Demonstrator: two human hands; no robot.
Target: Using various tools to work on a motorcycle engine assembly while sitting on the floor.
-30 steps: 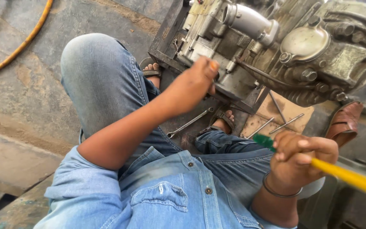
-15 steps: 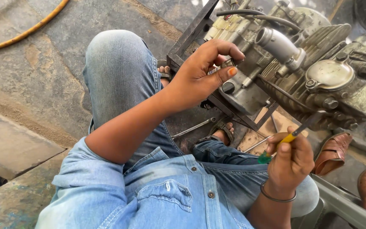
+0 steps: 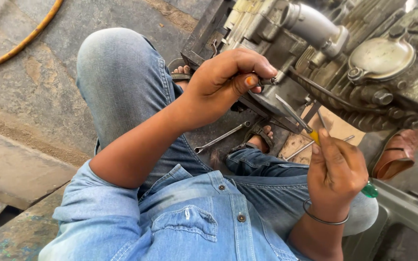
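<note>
Engine block of grey, greasy metal (image 3: 364, 63) fills the upper right of the view, and it serves here as the landmark. The left hand (image 3: 226, 79) reaches to the lower left edge of the engine and is closed there around a small dark metal part (image 3: 267, 82); the thumb presses on this part from below. The right hand (image 3: 337, 166) is below the engine, a little toward the person, and it is clenched around a screwdriver with yellow handle and green end cap (image 3: 369, 189). The thin metal shaft of the screwdriver (image 3: 293, 113) goes up and to the left from the fist, and its tip is at the underside of the engine, just beside the left hand. A thin metal bangle (image 3: 322, 220) sits on the right wrist.

Below the engine, on the dark floor between the person's feet, lies a silver open-end wrench (image 3: 221, 137). A piece of brown cardboard (image 3: 337, 128) with some thin metal tools on it is also under the engine. A brown leather sandal (image 3: 397, 152) rests to the lower right of the engine. Far left from the engine, a yellow hose (image 3: 25, 38) curves over the concrete floor. The person wears a blue denim shirt (image 3: 189, 222) and blue jeans (image 3: 117, 82).
</note>
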